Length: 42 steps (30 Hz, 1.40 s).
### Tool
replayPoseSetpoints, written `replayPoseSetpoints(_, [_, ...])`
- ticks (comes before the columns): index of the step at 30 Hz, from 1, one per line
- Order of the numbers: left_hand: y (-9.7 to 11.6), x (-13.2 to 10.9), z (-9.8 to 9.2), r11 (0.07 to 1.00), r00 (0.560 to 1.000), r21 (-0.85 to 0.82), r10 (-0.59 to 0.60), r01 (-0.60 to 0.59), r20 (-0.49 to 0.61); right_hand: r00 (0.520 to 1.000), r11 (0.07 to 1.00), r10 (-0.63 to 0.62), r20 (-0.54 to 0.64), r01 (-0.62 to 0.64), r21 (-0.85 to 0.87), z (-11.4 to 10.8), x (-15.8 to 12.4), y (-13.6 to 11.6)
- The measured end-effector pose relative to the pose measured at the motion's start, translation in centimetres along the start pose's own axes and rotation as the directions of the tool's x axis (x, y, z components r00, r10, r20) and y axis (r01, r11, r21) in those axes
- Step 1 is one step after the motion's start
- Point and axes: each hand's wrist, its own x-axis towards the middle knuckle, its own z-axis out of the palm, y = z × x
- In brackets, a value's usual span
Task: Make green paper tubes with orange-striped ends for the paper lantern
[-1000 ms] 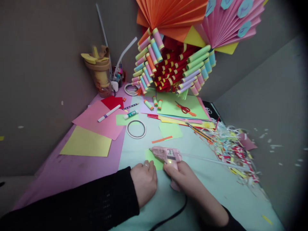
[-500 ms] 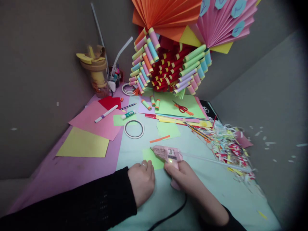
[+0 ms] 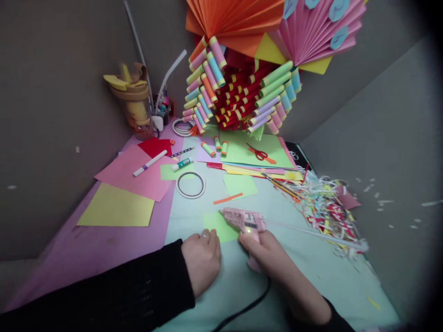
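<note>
My right hand (image 3: 268,253) is wrapped round the handle of a pink hot glue gun (image 3: 244,220). A clear glue stick (image 3: 314,230) sticks far out of its back, and a small light glows on its side. The nozzle points left, over a light green paper square (image 3: 219,227) on the table. My left hand (image 3: 202,263) lies at the lower left edge of that paper, fingers bent and pressed together, a ring on one. Its fingertips are hidden beneath it. Just beyond the nozzle lies a thin orange paper strip (image 3: 227,198).
A white tape ring (image 3: 190,185), glue stick tube (image 3: 182,164), marker (image 3: 150,163) and red scissors (image 3: 258,152) lie farther back. Paper shreds (image 3: 328,203) pile up at right. A paper-roll craft with folded fans (image 3: 238,20) stands behind. The gun's black cord (image 3: 247,304) trails toward me.
The glue gun has shifted slightly right relative to the green paper. My left hand stays at the paper's edge. The whole view has moved a little.
</note>
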Motion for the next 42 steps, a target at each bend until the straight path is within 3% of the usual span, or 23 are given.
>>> replayPoseSetpoints(20, [-0.3, 0.1, -0.6, 0.999, 0.997, -0.031, 0.019, -0.017, 0.071, 0.998, 0.999, -0.023, -0.059, 0.025, 0.03, -1.0, -0.3, 0.6])
replayPoseSetpoints(42, [-0.4, 0.2, -0.4, 1.0, 0.998, 0.002, 0.02, -0.02, 0.067, 0.992, 0.993, 0.06, -0.113, -0.048, 0.11, -2.0, -0.5, 2.3])
